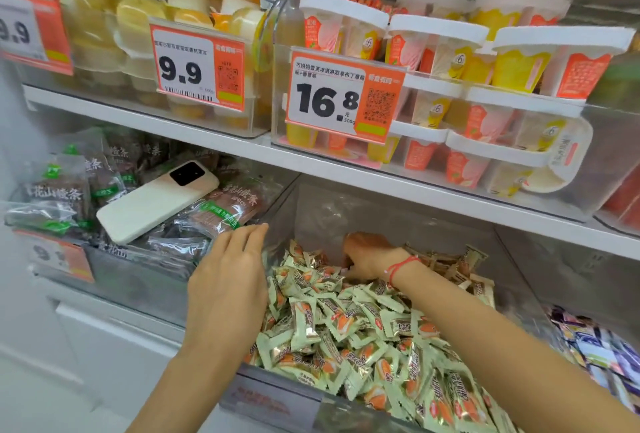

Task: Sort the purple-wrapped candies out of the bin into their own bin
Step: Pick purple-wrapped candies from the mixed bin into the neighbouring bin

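Green-wrapped candies [346, 328] fill your bin [277, 394]; purple ones [595, 346] lie right. Your left hand [230, 276] rests flat-fingered on its left wall; your right hand [369, 254] digs in, grip hidden.

A clear bin [313, 214] on the lower shelf is heaped with green-wrapped candies [349, 325]. The right hand [369, 254] reaches deep into the back of the heap, fingers curled down among the wrappers — what they grip is hidden. A red string bracelet [401, 264] circles that wrist. The left hand [228, 280] rests with straight fingers on the bin's left wall. A white phone [152, 202] lies on snack packets [55, 197] in the neighbouring bin — purple-wrapped candies [599, 349] fill the bin at right.
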